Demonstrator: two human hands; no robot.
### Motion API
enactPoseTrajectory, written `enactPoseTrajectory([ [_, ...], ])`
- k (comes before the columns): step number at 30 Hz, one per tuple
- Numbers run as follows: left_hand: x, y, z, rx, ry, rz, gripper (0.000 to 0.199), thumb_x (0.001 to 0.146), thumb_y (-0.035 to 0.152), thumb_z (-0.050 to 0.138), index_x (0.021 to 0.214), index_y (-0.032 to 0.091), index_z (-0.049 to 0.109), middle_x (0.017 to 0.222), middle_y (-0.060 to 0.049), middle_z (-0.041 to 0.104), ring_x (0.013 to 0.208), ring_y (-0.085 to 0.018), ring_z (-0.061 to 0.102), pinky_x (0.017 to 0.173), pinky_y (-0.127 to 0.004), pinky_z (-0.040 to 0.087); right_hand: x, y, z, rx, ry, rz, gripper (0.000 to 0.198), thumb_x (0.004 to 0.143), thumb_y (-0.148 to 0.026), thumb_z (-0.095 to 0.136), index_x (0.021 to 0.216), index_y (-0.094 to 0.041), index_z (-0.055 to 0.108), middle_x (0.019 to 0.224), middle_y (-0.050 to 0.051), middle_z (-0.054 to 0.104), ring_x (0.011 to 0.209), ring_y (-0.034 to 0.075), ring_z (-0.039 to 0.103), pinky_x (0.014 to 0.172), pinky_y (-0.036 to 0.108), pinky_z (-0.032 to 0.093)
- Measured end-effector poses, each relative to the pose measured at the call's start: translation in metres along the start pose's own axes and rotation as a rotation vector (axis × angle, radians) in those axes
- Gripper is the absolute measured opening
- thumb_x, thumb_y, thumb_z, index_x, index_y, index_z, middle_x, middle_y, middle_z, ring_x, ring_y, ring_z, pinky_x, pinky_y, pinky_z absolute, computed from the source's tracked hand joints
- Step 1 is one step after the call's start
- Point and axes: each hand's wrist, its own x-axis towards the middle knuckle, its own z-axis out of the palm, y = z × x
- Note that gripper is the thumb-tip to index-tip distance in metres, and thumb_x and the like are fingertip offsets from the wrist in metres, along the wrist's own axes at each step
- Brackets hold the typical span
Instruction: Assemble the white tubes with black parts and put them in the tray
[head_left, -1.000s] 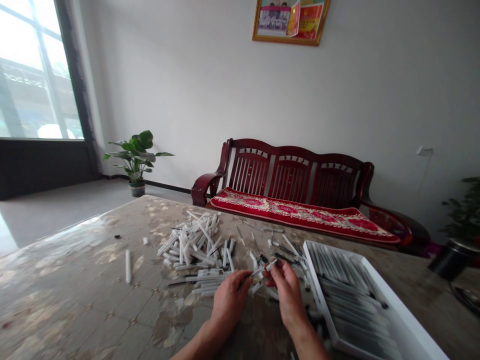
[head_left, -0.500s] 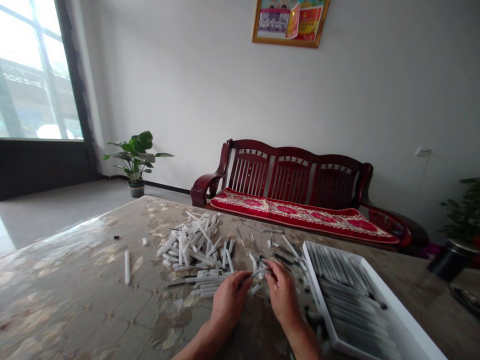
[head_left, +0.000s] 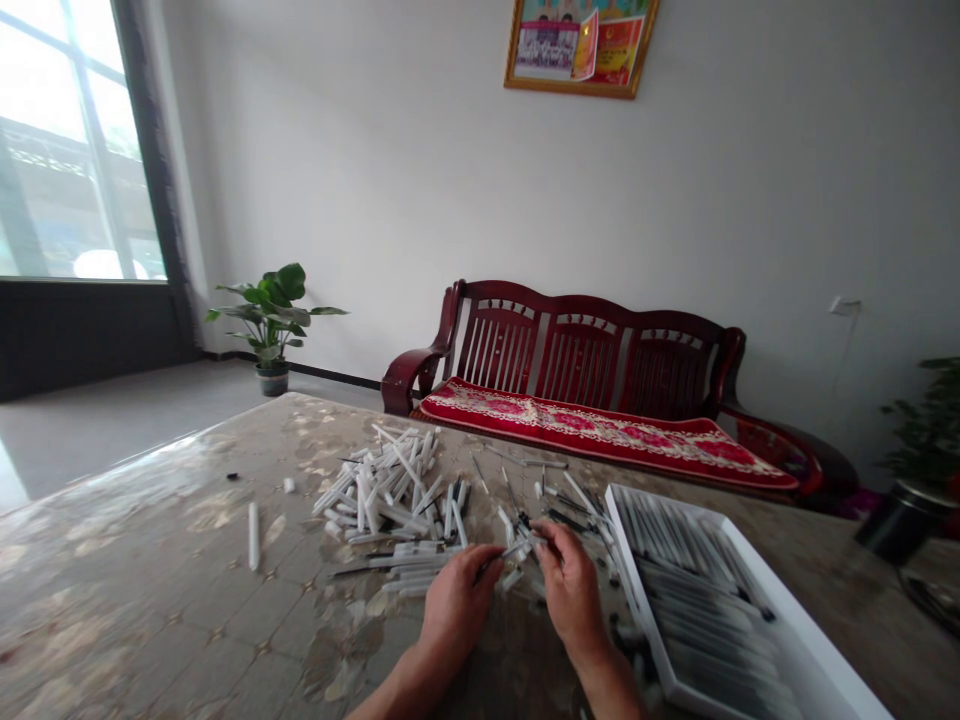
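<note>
My left hand (head_left: 459,598) is closed, with thumb and forefinger pinching one end of a slim grey-white pen (head_left: 514,549). Opposite it, the fingertips of my right hand (head_left: 571,582) are closed around the pen's other end, where small parts are too blurred to make out. Both hands are low over the table's middle. To the left lies a heap of white pen tubes (head_left: 390,485), with several more laid in a row by my left wrist. Dark and clear pen parts (head_left: 566,515) are scattered beyond my right hand.
At the right, a white box (head_left: 817,650) holds rows of pens. A single white tube (head_left: 253,536), a small white piece (head_left: 289,485) and a dark cap (head_left: 232,476) lie on the patterned tabletop (head_left: 187,600). Behind the table stands a red wooden bench (head_left: 581,345).
My right hand has shifted very slightly to the right, its fingers still at the pen. Otherwise the hands and parts look the same.
</note>
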Motion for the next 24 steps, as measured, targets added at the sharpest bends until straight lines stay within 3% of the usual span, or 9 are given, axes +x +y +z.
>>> enactPoseTrajectory([
  [7,0.0,0.001,0.0,0.039,-0.018,-0.001,0.029,0.089,0.031,0.049,0.104,0.026,0.073,0.102,-0.003,0.075,0.098,-0.02,0.067,0.083,-0.026,0.045,0.001,-0.008,-0.007,-0.109,-0.087,-0.214,0.032,0.088,-0.009,0.047,0.104,-0.026,0.068,0.099,0.005,0.071,0.096,0.019,0.066,0.086,0.031,0.053],
  [11,-0.001,-0.001,0.0,0.065,-0.016,0.014,0.028,0.089,0.029,0.049,0.104,0.027,0.074,0.102,-0.002,0.075,0.098,-0.019,0.067,0.083,-0.025,0.044,0.003,-0.011,-0.009,-0.113,-0.149,-0.233,0.033,0.089,-0.007,0.047,0.106,-0.026,0.069,0.097,0.005,0.071,0.094,0.019,0.065,0.086,0.032,0.053],
  [17,-0.003,-0.006,0.002,0.149,0.005,0.088,0.027,0.09,0.031,0.05,0.1,0.028,0.075,0.095,-0.003,0.074,0.094,-0.02,0.066,0.08,-0.027,0.044,0.008,-0.016,-0.015,-0.031,-0.307,-0.026,0.033,0.082,-0.007,0.053,0.099,-0.026,0.075,0.092,0.003,0.073,0.09,0.019,0.068,0.082,0.031,0.054],
  [21,-0.004,-0.006,0.002,0.198,0.012,0.133,0.027,0.091,0.032,0.05,0.098,0.029,0.076,0.091,-0.003,0.073,0.091,-0.02,0.065,0.077,-0.027,0.044,0.009,-0.014,-0.015,0.064,-0.312,0.146,0.03,0.079,-0.012,0.057,0.096,-0.026,0.077,0.091,0.004,0.076,0.089,0.022,0.07,0.083,0.034,0.055],
  [24,-0.004,-0.005,0.001,0.253,0.016,0.188,0.028,0.093,0.033,0.049,0.099,0.03,0.076,0.087,-0.003,0.073,0.089,-0.021,0.065,0.075,-0.027,0.043,0.007,-0.008,-0.013,0.12,-0.322,0.272,0.029,0.075,-0.015,0.06,0.095,-0.025,0.078,0.081,0.003,0.077,0.076,0.022,0.071,0.069,0.032,0.057],
])
